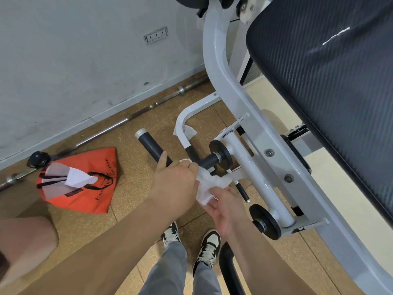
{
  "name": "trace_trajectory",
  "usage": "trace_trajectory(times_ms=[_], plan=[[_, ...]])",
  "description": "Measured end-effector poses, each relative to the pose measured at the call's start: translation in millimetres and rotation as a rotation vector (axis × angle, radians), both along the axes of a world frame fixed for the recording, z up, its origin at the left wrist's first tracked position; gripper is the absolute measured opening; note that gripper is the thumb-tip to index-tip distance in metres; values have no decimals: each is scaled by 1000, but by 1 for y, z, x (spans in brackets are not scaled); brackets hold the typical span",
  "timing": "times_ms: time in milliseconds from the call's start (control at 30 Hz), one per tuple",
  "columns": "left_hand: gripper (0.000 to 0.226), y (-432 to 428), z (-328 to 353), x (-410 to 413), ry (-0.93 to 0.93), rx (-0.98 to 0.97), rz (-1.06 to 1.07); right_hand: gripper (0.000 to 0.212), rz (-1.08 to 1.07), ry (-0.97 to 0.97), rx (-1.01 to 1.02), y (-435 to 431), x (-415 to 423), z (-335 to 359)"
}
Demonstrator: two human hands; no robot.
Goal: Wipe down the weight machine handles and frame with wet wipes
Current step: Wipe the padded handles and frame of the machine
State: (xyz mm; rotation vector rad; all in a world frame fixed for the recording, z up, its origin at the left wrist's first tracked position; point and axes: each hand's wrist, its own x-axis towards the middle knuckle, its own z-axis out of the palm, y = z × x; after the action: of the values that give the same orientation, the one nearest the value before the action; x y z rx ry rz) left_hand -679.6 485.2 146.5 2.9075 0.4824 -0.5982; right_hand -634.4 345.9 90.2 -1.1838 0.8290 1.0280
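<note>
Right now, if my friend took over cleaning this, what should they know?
Left hand: grip curled round the black handle.
Right hand: holds the wet wipe, which is bunched against the handle's inner end by the pivot.
Orange bag: on the floor to the left.
Done: cannot tell which parts are already clean.
Left: finish this handle, then wipe the white frame.

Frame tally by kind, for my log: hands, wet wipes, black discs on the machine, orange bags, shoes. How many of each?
hands: 2, left hand and right hand
wet wipe: 1
black discs: 2
orange bag: 1
shoes: 2
Total: 8
</note>
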Motion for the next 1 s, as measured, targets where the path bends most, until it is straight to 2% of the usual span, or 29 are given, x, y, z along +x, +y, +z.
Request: trace_trajectory(times_ms=[133, 200, 267, 367, 433, 467, 500, 567, 633, 700, 800, 867, 933, 1000], plan=[[43, -1, -2, 11, 122, 29, -31, 30, 106, 9, -168, -6, 1, 11], [34, -3, -7, 25, 179, 32, 3, 31, 169, -110, -241, -9, 4, 26], [25, -5, -15, 40, 241, 31, 71, 25, 296, -389, -329, -15, 11, 47], [20, -11, -29, 55, 341, 78, 120, 23, 530, -942, -448, -34, 33, 73], [20, -9, -31, 62, 379, 64, 130, 40, 773, -1342, -728, -47, 60, 74], [17, -5, -32, 64, 388, 35, 114, 53, 915, -1429, -864, -53, 75, 70], [14, 1, -32, 68, 402, -19, 87, 67, 1060, -1432, -973, -58, 89, 66], [15, 19, -31, 77, 509, -185, 20, 82, 1249, -1234, -1019, -63, 112, 63], [35, 36, -31, 88, 688, -335, -8, 77, 1344, -1154, -1037, -66, 129, 60], [51, 45, -36, 99, 815, -423, -11, 68, 1421, -1225, -1065, -69, 140, 55], [39, 43, -40, 106, 896, -538, 19, 60, 1400, -1233, -1024, -70, 151, 50], [15, 32, -42, 100, 798, -479, 29, 62, 1295, -1182, -972, -71, 153, 46], [12, 15, -44, 80, 488, -212, 52, 65, 1277, -1174, -944, -70, 153, 45], [29, -7, -47, 50, 173, 114, 0, 68, 1278, -1161, -938, -70, 152, 47]])
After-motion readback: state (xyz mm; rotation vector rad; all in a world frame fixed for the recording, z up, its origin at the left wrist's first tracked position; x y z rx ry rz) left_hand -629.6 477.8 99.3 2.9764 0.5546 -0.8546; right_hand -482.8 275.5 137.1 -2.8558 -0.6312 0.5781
